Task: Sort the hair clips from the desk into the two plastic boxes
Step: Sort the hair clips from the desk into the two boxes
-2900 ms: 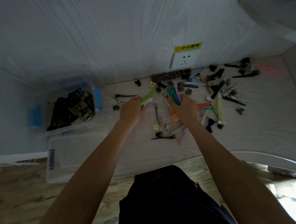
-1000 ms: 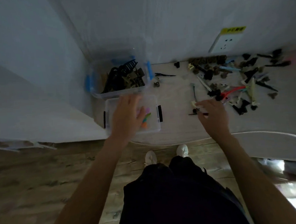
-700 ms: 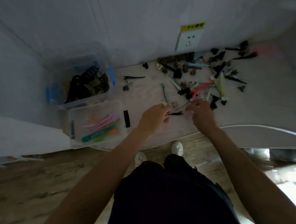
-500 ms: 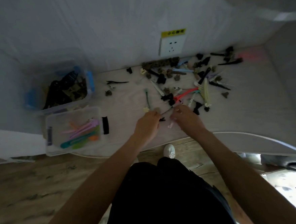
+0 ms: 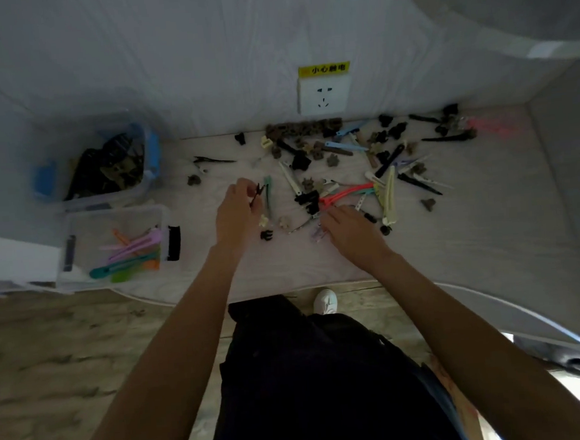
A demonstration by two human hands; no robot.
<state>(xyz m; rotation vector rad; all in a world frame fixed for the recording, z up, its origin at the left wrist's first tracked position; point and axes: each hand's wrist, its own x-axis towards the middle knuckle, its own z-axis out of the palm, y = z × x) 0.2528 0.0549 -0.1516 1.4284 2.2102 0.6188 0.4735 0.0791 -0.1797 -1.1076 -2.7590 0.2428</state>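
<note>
My left hand point(image 5: 236, 212) pinches a thin black clip point(image 5: 257, 194) just above the desk, beside a teal clip point(image 5: 267, 195). My right hand point(image 5: 347, 227) lies low over the near edge of the clip pile, fingers curled at a pale lilac clip point(image 5: 317, 233); whether it grips that clip is unclear. Several clips, among them a red clip point(image 5: 343, 194) and a cream clip point(image 5: 389, 195), are scattered across the desk point(image 5: 471, 227). The near plastic box point(image 5: 79, 269) holds coloured clips. The far box point(image 5: 150, 161) with blue latches holds dark clips.
A wall socket point(image 5: 322, 93) with a yellow label sits behind the pile. The desk's curved front edge runs just below my wrists. Both boxes stand at the left end, against a side wall. My legs and a white shoe point(image 5: 325, 301) show below over the wooden floor.
My left hand left the near box after dropping coloured clips there, came back to the pile and lifted a thin black clip. My right hand stayed at the pile's near edge.
</note>
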